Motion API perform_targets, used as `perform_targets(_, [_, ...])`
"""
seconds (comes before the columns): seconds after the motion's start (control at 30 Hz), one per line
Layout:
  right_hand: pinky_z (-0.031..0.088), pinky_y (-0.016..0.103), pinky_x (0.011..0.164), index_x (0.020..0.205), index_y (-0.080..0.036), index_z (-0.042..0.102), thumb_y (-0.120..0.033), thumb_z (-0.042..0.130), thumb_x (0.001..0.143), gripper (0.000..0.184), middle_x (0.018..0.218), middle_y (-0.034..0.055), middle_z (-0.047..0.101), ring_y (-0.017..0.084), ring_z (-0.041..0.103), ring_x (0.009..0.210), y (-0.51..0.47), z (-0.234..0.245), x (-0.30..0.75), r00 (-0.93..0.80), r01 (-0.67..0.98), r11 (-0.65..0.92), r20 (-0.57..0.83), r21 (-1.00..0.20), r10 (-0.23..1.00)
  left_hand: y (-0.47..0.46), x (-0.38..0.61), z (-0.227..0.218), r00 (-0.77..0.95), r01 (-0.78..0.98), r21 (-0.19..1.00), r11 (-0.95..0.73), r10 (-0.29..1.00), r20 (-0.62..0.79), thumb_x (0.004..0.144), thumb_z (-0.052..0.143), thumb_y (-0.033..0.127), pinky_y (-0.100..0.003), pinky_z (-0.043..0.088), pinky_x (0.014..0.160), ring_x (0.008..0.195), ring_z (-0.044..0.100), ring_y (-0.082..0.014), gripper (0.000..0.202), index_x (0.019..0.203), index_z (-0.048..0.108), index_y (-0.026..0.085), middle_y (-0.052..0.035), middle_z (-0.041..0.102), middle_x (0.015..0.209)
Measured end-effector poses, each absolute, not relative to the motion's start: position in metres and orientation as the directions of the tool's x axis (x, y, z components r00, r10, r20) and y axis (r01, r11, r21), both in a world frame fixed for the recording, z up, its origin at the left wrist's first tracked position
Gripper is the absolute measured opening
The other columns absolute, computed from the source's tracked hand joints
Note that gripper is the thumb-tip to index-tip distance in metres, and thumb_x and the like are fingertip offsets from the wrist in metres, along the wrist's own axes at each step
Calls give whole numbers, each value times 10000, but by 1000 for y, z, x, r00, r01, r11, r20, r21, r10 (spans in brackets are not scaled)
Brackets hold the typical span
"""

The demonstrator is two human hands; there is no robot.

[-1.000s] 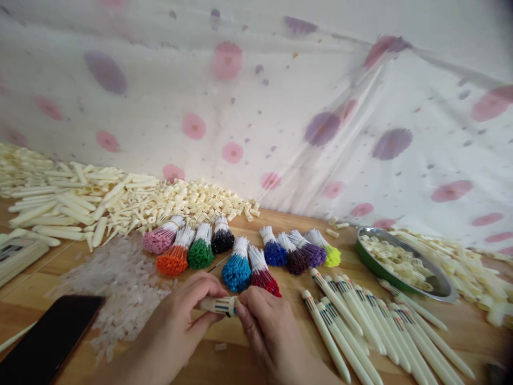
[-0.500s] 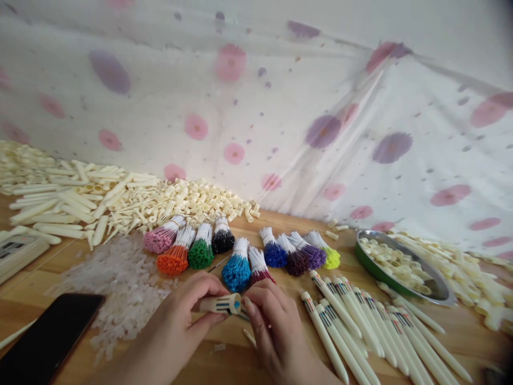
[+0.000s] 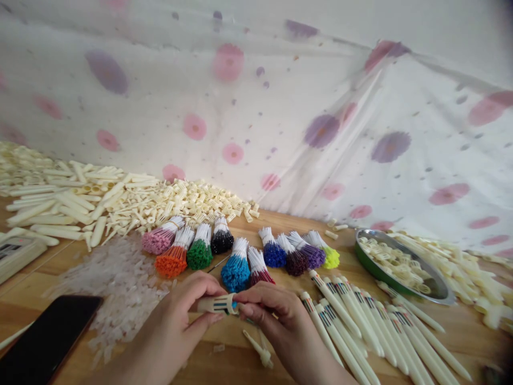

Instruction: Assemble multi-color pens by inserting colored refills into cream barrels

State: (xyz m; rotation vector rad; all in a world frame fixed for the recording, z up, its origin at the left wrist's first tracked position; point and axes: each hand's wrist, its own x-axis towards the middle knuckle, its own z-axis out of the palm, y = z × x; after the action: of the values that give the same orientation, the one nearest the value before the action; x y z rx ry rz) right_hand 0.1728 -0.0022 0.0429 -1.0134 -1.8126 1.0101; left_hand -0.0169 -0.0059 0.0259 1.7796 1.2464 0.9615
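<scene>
My left hand [image 3: 176, 323] is closed around a short cream slotted pen barrel [image 3: 214, 305], held level with its open end to the right. Coloured strips show in its slots. At that open end, the thumb and fingers of my right hand [image 3: 282, 315] pinch a small blue piece [image 3: 235, 305], mostly covered by the fingertips. On the table just below lies a cream pointed pen part [image 3: 258, 350]. Beyond my hands stand bundles of pen refills, among them a light blue bundle [image 3: 235, 272] and a dark red bundle [image 3: 259, 267].
Cream multicolour pens [image 3: 372, 321] lie in rows at right, by a green-sided metal dish [image 3: 444, 294] of cream parts. Clear plastic bits [image 3: 120, 299] and a black phone [image 3: 52, 337] are at left. Cream parts [image 3: 192, 200] are heaped behind, against a flowered sheet [image 3: 248, 123].
My right hand has tilted, and its fingers now cover more of the barrel's open end. The cream pointed part below, mostly hidden before, now shows. The left hand has hardly moved.
</scene>
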Motion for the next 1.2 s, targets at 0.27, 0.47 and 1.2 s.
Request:
perform_targets(0.27, [475, 228, 609, 797, -203, 737, -361, 608, 836, 208, 676, 33, 668, 145, 604, 650, -2, 41, 172, -342, 202, 306, 225, -930, 912, -5, -17, 23, 242, 413, 870, -270, 953, 180, 740, 547, 106, -254, 527, 692, 839, 619, -170, 192, 825, 602, 269, 14, 631, 864])
perform_targets(0.47, [453, 219, 591, 740, -175, 725, -314, 588, 847, 223, 662, 39, 669, 139, 595, 624, -5, 36, 169, -320, 256, 351, 263, -901, 910, -6, -16, 23, 257, 457, 826, -330, 938, 233, 742, 537, 93, -254, 517, 723, 857, 624, -164, 216, 853, 590, 271, 20, 638, 896])
perform_targets(1.2, [337, 196, 529, 677, -151, 583, -214, 527, 813, 160, 595, -21, 511, 98, 438, 562, -4, 42, 168, -411, 243, 166, 54, -956, 910, -14, -11, 18, 264, 642, 545, -540, 823, 504, 690, 422, 19, -268, 543, 665, 777, 666, -160, 309, 851, 545, 252, 17, 655, 857])
